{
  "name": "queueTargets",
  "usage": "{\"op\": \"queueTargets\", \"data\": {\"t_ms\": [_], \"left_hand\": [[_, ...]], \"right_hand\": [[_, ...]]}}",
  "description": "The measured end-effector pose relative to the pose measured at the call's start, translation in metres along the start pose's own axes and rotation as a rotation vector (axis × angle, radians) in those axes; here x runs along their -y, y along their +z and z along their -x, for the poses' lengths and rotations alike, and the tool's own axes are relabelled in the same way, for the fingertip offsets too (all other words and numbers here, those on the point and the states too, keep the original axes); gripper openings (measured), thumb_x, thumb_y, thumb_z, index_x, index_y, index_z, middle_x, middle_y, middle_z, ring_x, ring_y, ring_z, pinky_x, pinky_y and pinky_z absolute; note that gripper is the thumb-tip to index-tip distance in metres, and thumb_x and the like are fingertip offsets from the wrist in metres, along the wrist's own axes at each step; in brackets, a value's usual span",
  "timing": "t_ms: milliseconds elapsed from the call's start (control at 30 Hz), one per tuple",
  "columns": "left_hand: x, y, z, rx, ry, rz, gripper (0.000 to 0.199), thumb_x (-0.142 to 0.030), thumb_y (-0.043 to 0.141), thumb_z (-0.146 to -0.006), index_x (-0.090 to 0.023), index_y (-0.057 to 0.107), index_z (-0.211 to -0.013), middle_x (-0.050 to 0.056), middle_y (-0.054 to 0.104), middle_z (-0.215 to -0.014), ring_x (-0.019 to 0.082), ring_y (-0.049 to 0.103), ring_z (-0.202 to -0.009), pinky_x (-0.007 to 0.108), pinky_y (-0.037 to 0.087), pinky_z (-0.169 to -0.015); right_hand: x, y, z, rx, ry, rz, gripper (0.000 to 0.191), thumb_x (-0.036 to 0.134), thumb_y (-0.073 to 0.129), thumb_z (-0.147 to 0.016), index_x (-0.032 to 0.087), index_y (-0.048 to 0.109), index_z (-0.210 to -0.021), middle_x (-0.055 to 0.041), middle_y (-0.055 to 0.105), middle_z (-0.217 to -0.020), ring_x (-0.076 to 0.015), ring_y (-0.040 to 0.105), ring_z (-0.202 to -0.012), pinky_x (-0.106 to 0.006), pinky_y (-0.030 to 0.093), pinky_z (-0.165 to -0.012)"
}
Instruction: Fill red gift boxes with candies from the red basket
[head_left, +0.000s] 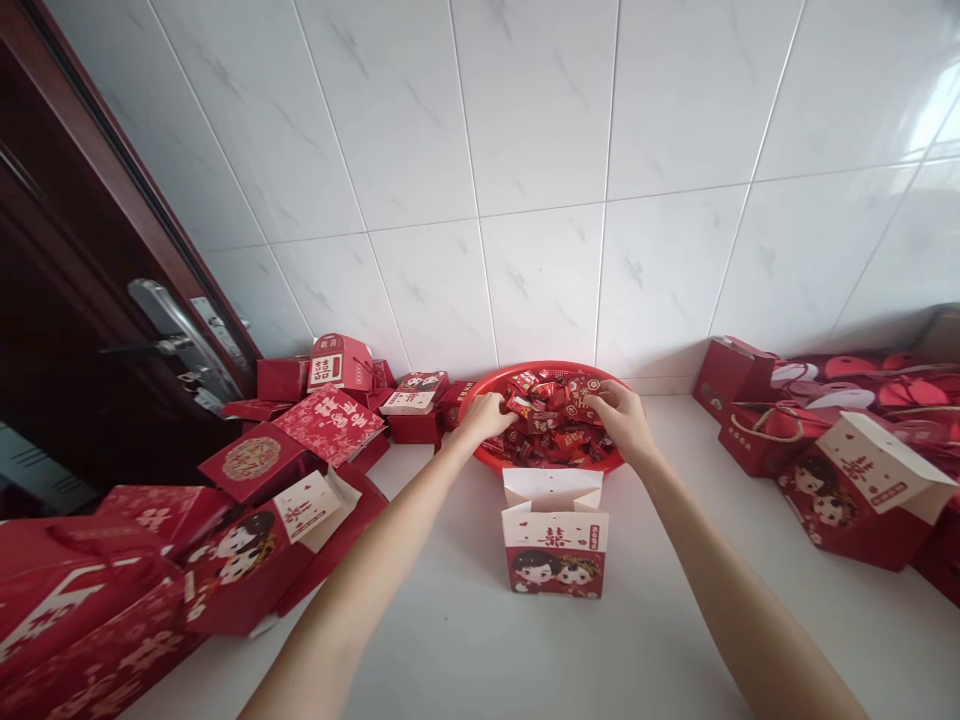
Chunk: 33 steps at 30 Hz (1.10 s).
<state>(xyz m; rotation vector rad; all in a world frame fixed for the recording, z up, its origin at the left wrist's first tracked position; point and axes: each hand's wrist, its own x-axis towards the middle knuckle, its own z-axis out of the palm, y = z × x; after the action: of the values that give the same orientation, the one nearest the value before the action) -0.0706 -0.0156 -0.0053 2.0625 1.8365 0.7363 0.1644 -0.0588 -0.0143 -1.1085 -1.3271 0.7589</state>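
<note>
A red plastic basket against the wall holds a heap of red-wrapped candies. My left hand reaches over the basket's left side, its fingers closed on a wrapped candy at the top of the heap. From the right, my right hand pinches a red patterned candy packet between thumb and fingers. Some fingertips are hidden among the wrappers. Just in front of the basket stands a red and white gift box, upright with its top flaps open and two cartoon faces on its front.
Several red gift boxes are piled along the left, beside a dark door with a metal handle. More gift boxes stand on the right, some with rope handles. A white tiled wall backs the white countertop.
</note>
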Motion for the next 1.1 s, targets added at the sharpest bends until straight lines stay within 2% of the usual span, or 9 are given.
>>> {"op": "queueTargets", "data": {"t_ms": [100, 233, 300, 400, 500, 600, 667, 833, 1100], "left_hand": [[-0.001, 0.001, 0.000, 0.076, 0.002, -0.043, 0.017, -0.028, 0.081, -0.063, -0.021, 0.065, -0.063, 0.012, 0.076, -0.088, 0.037, 0.070, -0.101, 0.039, 0.052, -0.085], [0.000, 0.002, -0.003, 0.161, 0.014, -0.016, 0.029, -0.016, 0.088, -0.045, -0.022, 0.070, -0.066, 0.006, 0.077, -0.084, 0.034, 0.071, -0.095, 0.036, 0.053, -0.083], [0.001, 0.001, -0.005, 0.196, 0.029, 0.094, 0.032, -0.010, 0.086, -0.044, -0.023, 0.071, -0.069, 0.003, 0.077, -0.084, 0.031, 0.071, -0.094, 0.035, 0.054, -0.083], [0.003, 0.002, -0.006, 0.229, 0.037, 0.297, 0.028, -0.005, 0.081, -0.052, -0.021, 0.072, -0.073, 0.002, 0.077, -0.082, 0.027, 0.072, -0.089, 0.033, 0.056, -0.081], [0.006, 0.001, -0.006, 0.199, 0.031, 0.373, 0.032, -0.005, 0.078, -0.062, -0.016, 0.075, -0.091, 0.005, 0.078, -0.087, 0.024, 0.072, -0.088, 0.033, 0.057, -0.081], [0.012, 0.001, -0.007, 0.123, 0.046, 0.467, 0.048, -0.010, 0.078, -0.070, -0.017, 0.072, -0.117, 0.008, 0.078, -0.103, 0.023, 0.072, -0.100, 0.034, 0.056, -0.090], [0.018, 0.002, -0.009, 0.066, 0.035, 0.569, 0.057, -0.014, 0.080, -0.070, -0.018, 0.068, -0.126, 0.011, 0.076, -0.114, 0.025, 0.070, -0.108, 0.038, 0.054, -0.097], [0.030, 0.008, -0.014, 0.004, 0.003, 0.659, 0.064, -0.017, 0.082, -0.071, -0.021, 0.065, -0.132, 0.014, 0.070, -0.131, 0.029, 0.066, -0.121, 0.042, 0.050, -0.105], [0.030, 0.013, -0.014, -0.075, 0.056, 0.599, 0.052, -0.018, 0.072, -0.081, -0.022, 0.064, -0.133, 0.013, 0.063, -0.142, 0.029, 0.059, -0.132, 0.041, 0.047, -0.110]], "right_hand": [[0.000, 0.000, 0.000, -0.003, -0.022, 0.011, 0.020, 0.043, 0.059, -0.073, 0.023, 0.055, -0.072, 0.0000, 0.062, -0.068, -0.0187, 0.056, -0.066, -0.030, 0.043, -0.062], [0.002, 0.000, 0.001, 0.028, -0.036, 0.010, 0.020, 0.041, 0.058, -0.073, 0.023, 0.053, -0.066, 0.0004, 0.059, -0.065, -0.0176, 0.053, -0.064, -0.029, 0.041, -0.060], [0.002, 0.000, 0.001, 0.042, -0.032, 0.015, 0.022, 0.041, 0.058, -0.074, 0.022, 0.052, -0.064, 0.0012, 0.057, -0.063, -0.0167, 0.051, -0.062, -0.029, 0.040, -0.059], [0.004, 0.000, 0.002, 0.047, -0.022, 0.025, 0.022, 0.041, 0.057, -0.074, 0.022, 0.054, -0.064, 0.0008, 0.059, -0.065, -0.0170, 0.052, -0.063, -0.029, 0.041, -0.061], [0.005, 0.000, 0.004, 0.046, -0.025, 0.010, 0.023, 0.042, 0.058, -0.075, 0.022, 0.056, -0.066, 0.0004, 0.061, -0.066, -0.0181, 0.054, -0.065, -0.030, 0.042, -0.062], [0.005, 0.001, 0.004, 0.043, -0.031, -0.009, 0.023, 0.044, 0.058, -0.074, 0.022, 0.058, -0.068, -0.0003, 0.063, -0.067, -0.0196, 0.056, -0.068, -0.031, 0.043, -0.064], [0.003, 0.001, 0.003, 0.033, -0.027, -0.003, 0.024, 0.045, 0.059, -0.074, 0.022, 0.060, -0.069, -0.0012, 0.065, -0.070, -0.0207, 0.058, -0.070, -0.031, 0.044, -0.066], [0.000, 0.001, 0.002, 0.029, 0.017, -0.026, 0.025, 0.047, 0.059, -0.073, 0.022, 0.061, -0.074, -0.0019, 0.069, -0.075, -0.0226, 0.062, -0.074, -0.033, 0.047, -0.068], [0.003, 0.001, 0.002, -0.003, 0.081, -0.162, 0.024, 0.043, 0.063, -0.073, 0.023, 0.065, -0.085, -0.0031, 0.073, -0.083, -0.0248, 0.068, -0.083, -0.035, 0.054, -0.074]]}}
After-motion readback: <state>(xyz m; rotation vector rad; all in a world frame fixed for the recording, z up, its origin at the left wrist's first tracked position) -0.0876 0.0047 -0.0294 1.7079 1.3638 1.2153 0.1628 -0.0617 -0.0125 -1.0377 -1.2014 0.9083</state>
